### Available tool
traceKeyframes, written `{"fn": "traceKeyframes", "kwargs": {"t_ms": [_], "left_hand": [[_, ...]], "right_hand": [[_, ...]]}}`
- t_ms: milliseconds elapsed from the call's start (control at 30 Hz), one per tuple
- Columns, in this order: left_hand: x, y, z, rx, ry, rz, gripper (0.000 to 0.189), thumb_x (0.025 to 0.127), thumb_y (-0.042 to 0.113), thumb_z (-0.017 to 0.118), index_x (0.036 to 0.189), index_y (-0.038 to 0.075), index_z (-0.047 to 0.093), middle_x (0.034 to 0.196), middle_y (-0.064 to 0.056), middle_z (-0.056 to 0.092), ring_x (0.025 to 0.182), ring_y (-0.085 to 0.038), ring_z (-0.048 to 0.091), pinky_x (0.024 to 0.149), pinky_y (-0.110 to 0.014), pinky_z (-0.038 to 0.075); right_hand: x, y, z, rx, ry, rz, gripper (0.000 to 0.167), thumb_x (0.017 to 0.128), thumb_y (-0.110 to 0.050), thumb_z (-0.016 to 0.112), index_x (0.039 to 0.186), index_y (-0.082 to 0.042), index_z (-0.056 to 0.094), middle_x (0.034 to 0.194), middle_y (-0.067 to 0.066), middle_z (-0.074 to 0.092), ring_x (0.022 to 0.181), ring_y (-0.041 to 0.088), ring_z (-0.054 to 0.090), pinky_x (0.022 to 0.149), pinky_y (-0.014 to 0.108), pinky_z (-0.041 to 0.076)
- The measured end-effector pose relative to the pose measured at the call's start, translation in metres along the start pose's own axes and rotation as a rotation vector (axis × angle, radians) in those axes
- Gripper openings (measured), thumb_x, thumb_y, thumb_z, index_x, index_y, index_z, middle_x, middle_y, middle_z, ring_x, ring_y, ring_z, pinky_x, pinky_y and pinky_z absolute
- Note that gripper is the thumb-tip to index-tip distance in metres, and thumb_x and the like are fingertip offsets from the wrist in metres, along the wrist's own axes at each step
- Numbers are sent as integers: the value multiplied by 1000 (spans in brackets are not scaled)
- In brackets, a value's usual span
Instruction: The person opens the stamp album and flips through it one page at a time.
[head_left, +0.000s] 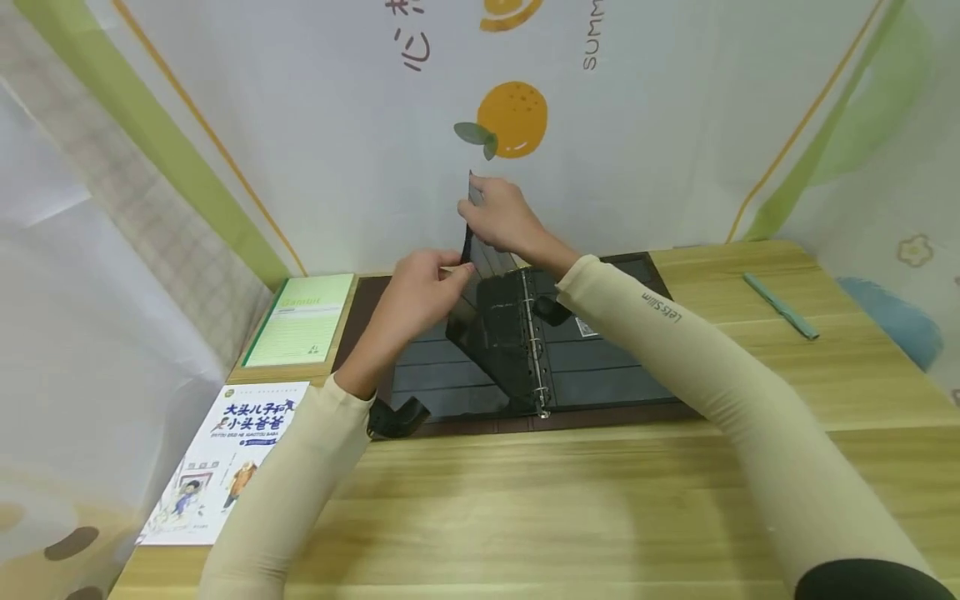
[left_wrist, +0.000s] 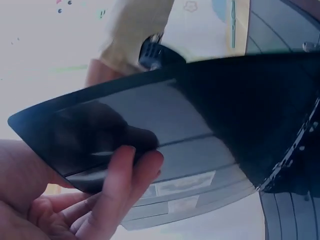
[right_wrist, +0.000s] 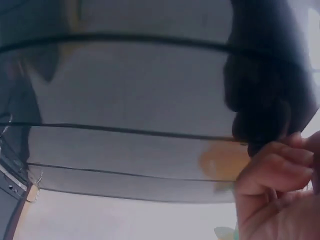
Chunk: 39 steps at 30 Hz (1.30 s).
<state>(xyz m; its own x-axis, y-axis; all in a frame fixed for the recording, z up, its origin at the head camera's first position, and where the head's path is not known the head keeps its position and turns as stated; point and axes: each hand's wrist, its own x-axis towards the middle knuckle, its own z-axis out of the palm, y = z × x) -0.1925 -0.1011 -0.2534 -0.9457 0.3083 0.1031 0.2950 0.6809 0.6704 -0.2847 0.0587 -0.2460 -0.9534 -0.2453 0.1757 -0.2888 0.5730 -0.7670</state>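
A ring binder with black pocket pages lies spread on the table, its dark cover (head_left: 600, 417) showing along the front edge. One black page (head_left: 491, 312) stands raised from the metal rings (head_left: 535, 350). My left hand (head_left: 422, 287) pinches the near part of its free edge. Higher up, at the far corner, my right hand (head_left: 501, 215) grips the same page. In the left wrist view, small pale rectangular pieces (left_wrist: 185, 184) show in strips of the page. The right wrist view has the page's clear strips (right_wrist: 140, 90) stretching from the rings to my fingers. A small stamp-like piece (head_left: 586, 327) sits in the right-hand page.
To the left lie a green notebook (head_left: 300, 321) and, nearer, a white picture book (head_left: 232, 450). A green pen-like stick (head_left: 780, 306) rests at the right of the wooden table (head_left: 540, 508). Behind hangs a printed curtain (head_left: 360, 150).
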Motion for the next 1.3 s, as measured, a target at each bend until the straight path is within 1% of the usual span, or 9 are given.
{"fn": "traceKeyframes", "kwargs": {"t_ms": [100,200,300,367,433,567,867,1100,1300], "left_hand": [[3,-5,-2,35,6,-20,41,105,23,51,140,3,60,85,-11,74,62,-18,61,66,-33,51],[2,-11,-5,25,17,-44,43,104,22,51,141,2,58,130,-17,69,104,-28,72,91,-43,56],[-2,-20,-10,10,53,-41,29,103,21,53,99,0,72,90,-10,74,80,-23,70,73,-35,56],[-7,-31,-14,15,83,-46,31,102,20,54,79,2,66,60,0,52,55,-15,49,56,-27,42],[-13,-44,-19,13,96,-60,41,101,20,54,65,7,40,55,6,23,49,-11,23,52,-26,24],[-26,-70,-26,-24,83,-175,31,101,20,54,79,-2,58,52,8,24,47,-9,22,54,-26,28],[-43,-113,-22,8,63,-261,43,99,16,55,62,13,33,54,7,22,50,-11,23,51,-27,23],[-46,-138,-9,131,61,-269,32,99,16,59,75,-5,61,57,-4,46,57,-13,38,57,-28,34],[-51,-153,9,199,-9,-275,34,100,16,61,117,-12,69,71,-19,69,45,-10,51,53,-28,48]], "right_hand": [[-4,5,7,34,-53,-10,61,107,-36,46,161,-11,28,46,-4,42,36,11,34,41,26,32],[-11,13,10,82,-100,-28,62,108,-39,45,161,-15,28,47,-4,42,38,11,34,43,26,32],[-20,26,8,84,-138,-61,60,107,-39,47,161,-17,30,52,-1,47,41,12,40,45,27,35],[-26,40,4,43,-161,-78,58,107,-37,49,159,-16,33,58,1,55,46,15,47,48,28,40],[-32,57,-5,-29,-167,-73,56,107,-35,49,158,-15,37,66,6,63,53,21,56,54,30,47],[-40,101,-30,-199,-144,-41,51,108,-30,48,153,-7,44,84,16,73,72,33,69,69,37,55],[-80,197,-66,-462,-132,9,52,103,-20,58,140,15,50,133,35,59,119,48,59,103,60,46],[-101,224,-81,-612,-233,45,74,101,-38,61,150,12,37,157,36,29,144,55,29,113,69,31],[-112,231,-83,-596,-274,138,90,100,-50,58,155,12,23,163,35,16,150,53,16,112,76,23]]}}
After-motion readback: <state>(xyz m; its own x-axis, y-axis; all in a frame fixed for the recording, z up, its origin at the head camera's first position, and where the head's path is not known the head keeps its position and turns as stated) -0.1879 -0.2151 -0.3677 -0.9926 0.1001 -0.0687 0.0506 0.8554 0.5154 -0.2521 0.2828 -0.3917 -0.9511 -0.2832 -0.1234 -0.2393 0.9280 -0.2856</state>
